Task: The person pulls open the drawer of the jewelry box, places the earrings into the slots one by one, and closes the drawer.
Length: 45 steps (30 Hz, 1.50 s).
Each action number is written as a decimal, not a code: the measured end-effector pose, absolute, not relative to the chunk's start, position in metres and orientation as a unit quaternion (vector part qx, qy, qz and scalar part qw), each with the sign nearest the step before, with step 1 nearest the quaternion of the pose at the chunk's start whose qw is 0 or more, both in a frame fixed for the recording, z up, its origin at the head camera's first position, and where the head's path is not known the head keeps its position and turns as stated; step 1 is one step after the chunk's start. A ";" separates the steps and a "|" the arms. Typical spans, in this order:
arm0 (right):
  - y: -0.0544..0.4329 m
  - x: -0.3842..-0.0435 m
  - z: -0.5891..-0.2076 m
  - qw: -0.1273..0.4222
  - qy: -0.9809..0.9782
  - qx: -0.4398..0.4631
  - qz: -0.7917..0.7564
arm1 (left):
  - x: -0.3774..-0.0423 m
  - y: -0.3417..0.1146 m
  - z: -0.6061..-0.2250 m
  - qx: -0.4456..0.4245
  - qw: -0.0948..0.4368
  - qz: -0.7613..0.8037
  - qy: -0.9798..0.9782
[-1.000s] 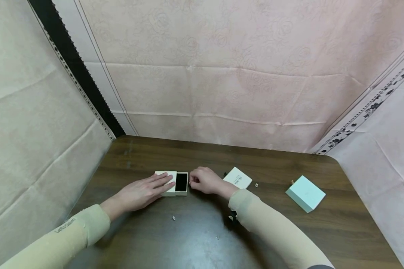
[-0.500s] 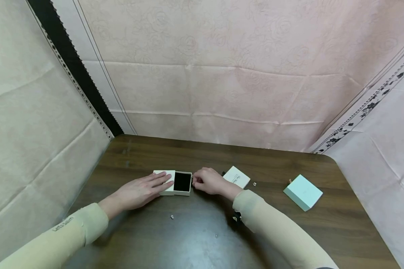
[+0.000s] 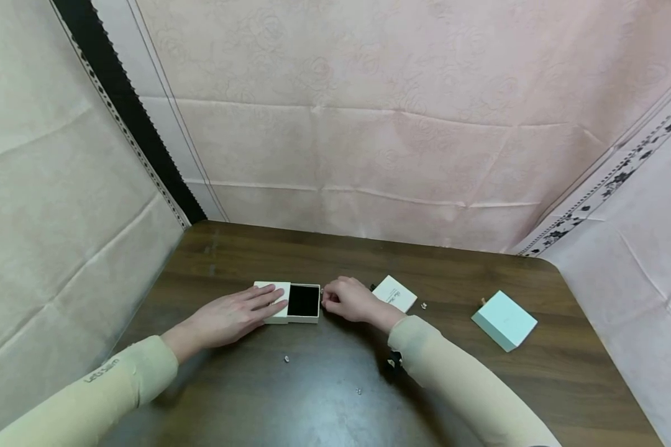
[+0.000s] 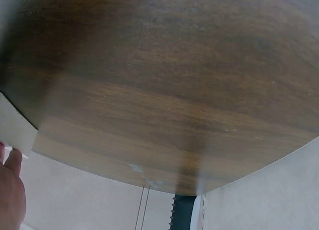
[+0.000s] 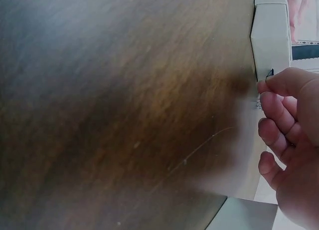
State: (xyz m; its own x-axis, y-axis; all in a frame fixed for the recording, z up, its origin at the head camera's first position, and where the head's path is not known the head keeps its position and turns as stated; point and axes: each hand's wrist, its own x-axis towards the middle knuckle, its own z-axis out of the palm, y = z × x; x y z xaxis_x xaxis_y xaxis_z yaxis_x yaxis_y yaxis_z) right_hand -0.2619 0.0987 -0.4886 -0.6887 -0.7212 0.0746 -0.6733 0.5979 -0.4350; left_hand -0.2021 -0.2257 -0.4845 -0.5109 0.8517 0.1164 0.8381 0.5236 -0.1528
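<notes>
A small white drawer box (image 3: 304,319) lies on the table with its drawer pulled partly out to the right, showing a black lining. Across the top of its sleeve rests my left hand (image 3: 229,318), fingers extended. My right hand (image 3: 351,299) is at the drawer's right end. In the right wrist view, its thumb and forefinger pinch a small dark pull tab (image 5: 270,74) on the box's end, and the other fingers are curled. Something small and sparkly (image 5: 259,103) shows by the fingertips. The left wrist view catches only a corner of the box (image 4: 17,130) under the fingers.
Right of my right hand lies a white lettered box (image 3: 394,293), partly behind the wrist. A mint-green box (image 3: 504,321) stands farther right. Small shiny pieces lie about, such as one stud-like piece (image 3: 287,359) in front. A dark item (image 3: 394,359) sits under the right sleeve.
The drawer has slid farther right out of its sleeve, baring more black lining. My right hand has moved slightly right with it, while my left hand has stayed on the sleeve.
</notes>
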 end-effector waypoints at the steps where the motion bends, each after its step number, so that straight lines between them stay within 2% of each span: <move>1: 0.099 -0.261 -0.488 0.056 0.892 -0.390 -0.220 | -0.202 -0.226 -0.485 -0.487 0.089 0.040 -0.868; 14: 0.103 -0.263 -0.486 0.045 0.887 -0.408 -0.210 | -0.205 -0.234 -0.486 -0.508 0.132 0.046 -0.850; 45: 0.089 -0.264 -0.488 0.028 0.883 -0.425 -0.197 | -0.202 -0.234 -0.483 -0.493 0.107 0.036 -0.863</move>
